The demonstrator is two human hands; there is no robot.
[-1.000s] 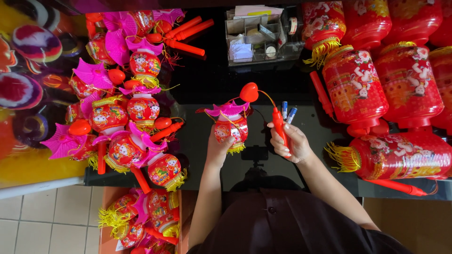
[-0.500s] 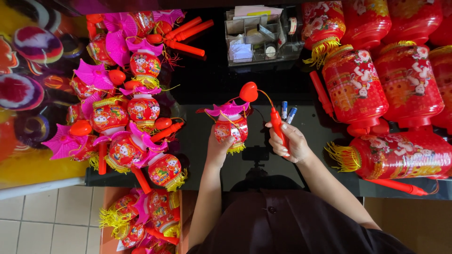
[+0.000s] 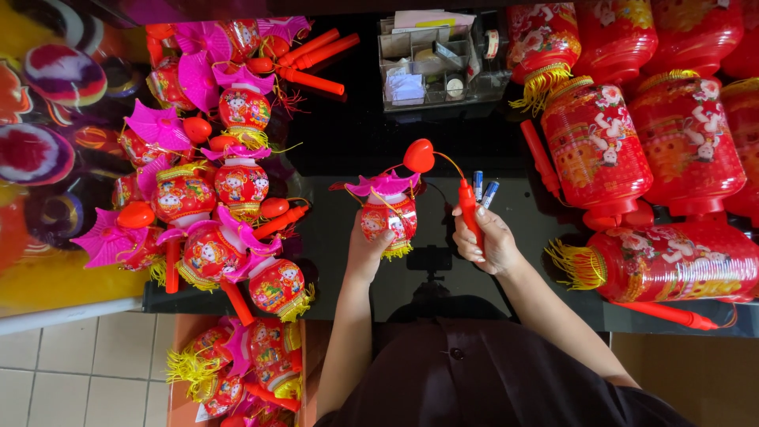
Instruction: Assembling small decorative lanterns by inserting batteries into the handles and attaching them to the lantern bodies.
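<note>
My left hand (image 3: 368,251) holds a small red toy lantern (image 3: 388,213) with a pink roof and yellow fringe, from below, upright over the black glass table (image 3: 340,150). A red heart (image 3: 418,156) on a thin curved wire links the lantern's top to a red handle stick (image 3: 470,207). My right hand (image 3: 484,239) grips that handle, together with two small batteries (image 3: 483,188) that stick up past the fingers.
A heap of similar small lanterns (image 3: 213,213) covers the table's left side and a box (image 3: 245,364) below. Large red lanterns (image 3: 656,150) fill the right. A clear organiser tray (image 3: 431,63) stands at the back. Loose red handles (image 3: 312,59) lie at the back left.
</note>
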